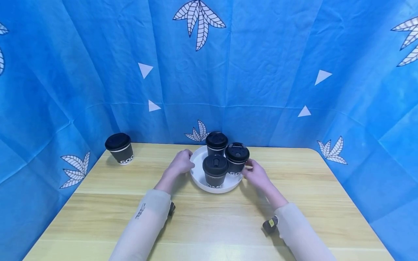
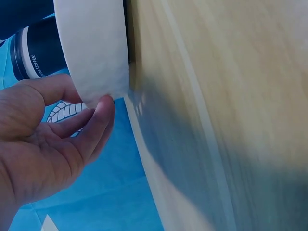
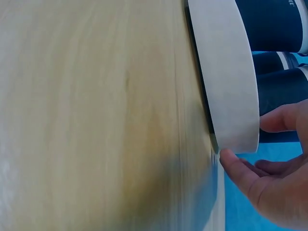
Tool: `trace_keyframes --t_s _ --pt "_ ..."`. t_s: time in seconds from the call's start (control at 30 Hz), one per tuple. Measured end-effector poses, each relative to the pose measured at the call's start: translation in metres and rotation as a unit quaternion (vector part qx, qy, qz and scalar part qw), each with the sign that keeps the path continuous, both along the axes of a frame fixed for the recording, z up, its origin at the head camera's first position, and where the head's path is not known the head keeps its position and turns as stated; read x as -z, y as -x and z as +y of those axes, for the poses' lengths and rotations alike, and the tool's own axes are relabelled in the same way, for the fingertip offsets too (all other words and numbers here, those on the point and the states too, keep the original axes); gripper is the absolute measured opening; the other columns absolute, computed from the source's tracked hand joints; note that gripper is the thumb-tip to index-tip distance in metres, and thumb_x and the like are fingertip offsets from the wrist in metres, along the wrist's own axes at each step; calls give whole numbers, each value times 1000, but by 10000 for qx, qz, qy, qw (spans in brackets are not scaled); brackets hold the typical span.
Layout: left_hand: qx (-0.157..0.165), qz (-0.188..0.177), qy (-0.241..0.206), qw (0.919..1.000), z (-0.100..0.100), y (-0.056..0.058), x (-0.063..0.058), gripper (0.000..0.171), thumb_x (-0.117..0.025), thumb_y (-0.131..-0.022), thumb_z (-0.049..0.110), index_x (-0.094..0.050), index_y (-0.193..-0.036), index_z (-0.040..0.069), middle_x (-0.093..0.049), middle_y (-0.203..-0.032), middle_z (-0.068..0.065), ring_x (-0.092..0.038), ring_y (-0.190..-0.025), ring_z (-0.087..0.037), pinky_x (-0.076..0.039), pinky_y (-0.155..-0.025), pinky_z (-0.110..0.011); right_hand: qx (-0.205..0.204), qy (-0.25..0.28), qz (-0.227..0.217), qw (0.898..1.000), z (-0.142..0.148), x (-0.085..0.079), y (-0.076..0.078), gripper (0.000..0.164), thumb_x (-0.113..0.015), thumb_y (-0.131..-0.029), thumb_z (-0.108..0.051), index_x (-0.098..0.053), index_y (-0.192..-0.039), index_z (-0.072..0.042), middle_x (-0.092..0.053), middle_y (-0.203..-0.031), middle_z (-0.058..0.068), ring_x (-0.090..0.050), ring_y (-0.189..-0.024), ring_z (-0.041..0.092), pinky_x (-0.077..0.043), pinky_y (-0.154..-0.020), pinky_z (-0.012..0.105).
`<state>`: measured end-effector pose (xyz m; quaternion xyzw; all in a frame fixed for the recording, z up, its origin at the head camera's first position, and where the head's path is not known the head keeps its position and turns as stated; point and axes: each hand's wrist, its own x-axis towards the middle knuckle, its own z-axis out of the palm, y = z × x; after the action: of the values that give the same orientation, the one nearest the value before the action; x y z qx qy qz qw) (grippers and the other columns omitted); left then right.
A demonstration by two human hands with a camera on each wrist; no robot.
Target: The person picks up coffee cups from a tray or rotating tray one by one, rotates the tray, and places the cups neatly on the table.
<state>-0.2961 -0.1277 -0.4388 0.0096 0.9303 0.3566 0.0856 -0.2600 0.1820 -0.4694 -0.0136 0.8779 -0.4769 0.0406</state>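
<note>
A round white tray (image 1: 198, 167) with a low wall carries three dark paper coffee cups with black lids: a back cup (image 1: 217, 142), a right cup (image 1: 237, 155) and a front cup (image 1: 215, 169), all upright and close together. My left hand (image 1: 181, 163) pinches the tray's left rim, thumb over the edge and fingertips against the outer wall (image 2: 96, 48). On the opposite side, my right hand (image 1: 257, 176) pinches the rim beside the right cup. The right wrist view shows a dark gap under the tray wall (image 3: 226, 72), with a fingertip at its lower edge.
Another lidded coffee cup (image 1: 120, 149) stands at the table's back left corner. The light wooden table (image 1: 215, 224) ends at a blue curtain (image 1: 261, 65) with white leaf prints, which hangs behind it and along both sides.
</note>
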Motion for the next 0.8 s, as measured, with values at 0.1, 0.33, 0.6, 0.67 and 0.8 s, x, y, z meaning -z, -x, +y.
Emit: trace_keyframes --t_s 0.1,0.33,0.6,0.67,0.8 --pt "38 121 47 9999 0 2 0 53 -67 -86 -2 -53 -137 -8 -62 -126 -24 -65 -90 -29 -59 -88 -40 -27 4 75 10000 0 1 0 65 -59 -95 -11 -37 -154 7 -50 -151 29 -57 -131 47 -50 -108 53" --pt "74 222 8 9997 -1 7 0 55 -65 -86 -3 -52 -139 -8 -61 -131 -24 -61 -110 -34 -52 -105 -46 -78 2 99 9999 -1 1 -1 62 -59 -93 -10 -43 -150 7 -51 -150 29 -57 -130 47 -49 -109 54" --pt "-72 172 -85 9998 -3 6 2 51 -67 -90 6 -54 -138 -5 -61 -133 -22 -59 -119 -35 -49 -109 -48 -46 5 31 10000 -2 2 -5 62 -61 -95 -11 -43 -151 7 -49 -152 29 -57 -131 47 -48 -110 55" --pt "-82 168 -81 9998 -5 4 0 52 -67 -91 8 -52 -140 -5 -60 -135 -21 -59 -120 -35 -49 -109 -48 -48 4 30 10000 -3 2 -7 63 -61 -94 -11 -42 -151 7 -49 -152 29 -56 -131 47 -47 -111 55" --pt "-71 179 -126 9997 -10 0 -3 54 -67 -91 10 -52 -140 -5 -60 -136 -21 -58 -122 -36 -49 -109 -49 -33 42 18 10000 -4 1 -10 63 -62 -95 -13 -42 -152 7 -48 -152 29 -56 -131 47 -46 -112 55"
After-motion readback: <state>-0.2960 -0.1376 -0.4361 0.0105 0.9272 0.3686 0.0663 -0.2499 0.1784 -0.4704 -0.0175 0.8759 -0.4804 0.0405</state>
